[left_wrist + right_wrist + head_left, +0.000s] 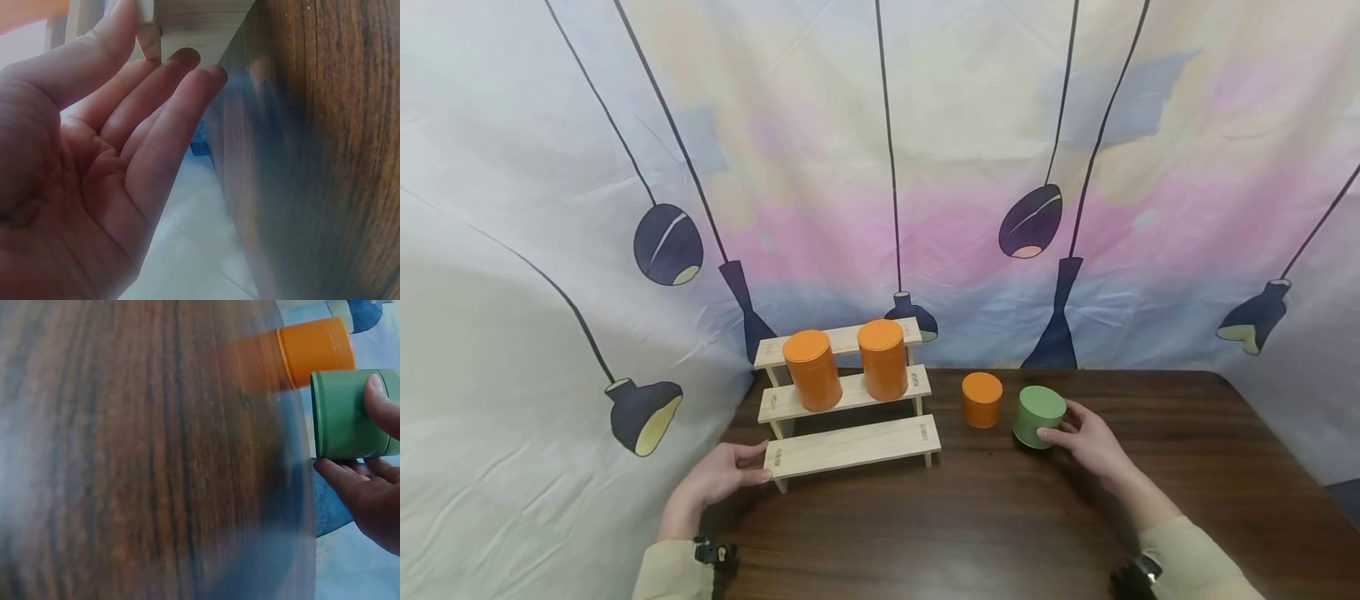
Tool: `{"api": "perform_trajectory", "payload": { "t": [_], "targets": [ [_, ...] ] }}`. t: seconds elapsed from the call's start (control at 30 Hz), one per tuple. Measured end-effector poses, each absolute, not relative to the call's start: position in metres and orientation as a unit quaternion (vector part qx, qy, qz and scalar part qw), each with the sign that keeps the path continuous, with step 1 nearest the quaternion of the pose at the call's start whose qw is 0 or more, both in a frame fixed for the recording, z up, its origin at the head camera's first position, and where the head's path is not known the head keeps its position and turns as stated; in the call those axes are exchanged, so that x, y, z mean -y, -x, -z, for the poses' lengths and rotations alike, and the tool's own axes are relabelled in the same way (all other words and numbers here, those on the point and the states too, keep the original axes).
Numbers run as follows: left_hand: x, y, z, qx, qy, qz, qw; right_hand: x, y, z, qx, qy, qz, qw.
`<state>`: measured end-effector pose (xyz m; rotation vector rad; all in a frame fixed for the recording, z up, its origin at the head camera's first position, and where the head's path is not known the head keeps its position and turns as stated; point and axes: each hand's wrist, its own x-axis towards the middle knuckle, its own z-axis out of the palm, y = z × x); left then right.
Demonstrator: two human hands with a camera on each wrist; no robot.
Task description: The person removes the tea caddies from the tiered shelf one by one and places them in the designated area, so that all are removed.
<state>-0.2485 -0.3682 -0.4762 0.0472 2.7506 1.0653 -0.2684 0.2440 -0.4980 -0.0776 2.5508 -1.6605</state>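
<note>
Green tin, upright, is held in the right hand over the worktop; lifted or resting, I can't tell. The rack is off to its left, small orange tin standing between, and there's the left hand, pinching the rack's left end.

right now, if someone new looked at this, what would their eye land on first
Probably the two tall orange cans on the middle step of the wooden shelf, bright against the pale wood. Next would come the green can held in the right grip, just right of a shorter orange can on the dark table. Behind everything, dark lamps are pictured across a pastel cloth.
</note>
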Motion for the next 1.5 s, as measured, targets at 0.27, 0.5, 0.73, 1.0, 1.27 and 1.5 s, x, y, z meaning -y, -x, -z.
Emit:
{"api": "perform_trajectory", "payload": {
  "t": [0.27, 0.5, 0.73, 1.0, 1.27, 1.5],
  "targets": [
    [0.366, 0.247, 0.471, -0.928, -0.005, -0.359, 0.094, -0.236, 0.281, 0.501, -0.843, 0.023, 0.536, 0.030],
    [0.362, 0.243, 0.468, -0.926, -0.008, -0.366, 0.094, -0.231, 0.289, 0.506, -0.839, 0.003, 0.543, 0.026],
    [0.362, 0.244, 0.469, -0.929, -0.004, -0.358, 0.093, -0.226, 0.293, 0.510, -0.837, -0.006, 0.547, 0.030],
    [0.360, 0.244, 0.469, -0.925, -0.003, -0.370, 0.089, -0.226, 0.296, 0.510, -0.840, -0.007, 0.542, 0.032],
    [0.358, 0.243, 0.467, -0.930, -0.008, -0.358, 0.079, -0.226, 0.299, 0.510, -0.846, -0.005, 0.533, 0.029],
    [0.356, 0.241, 0.465, -0.932, -0.016, -0.353, 0.081, -0.228, 0.296, 0.513, -0.848, 0.003, 0.530, 0.035]
  ]
}}
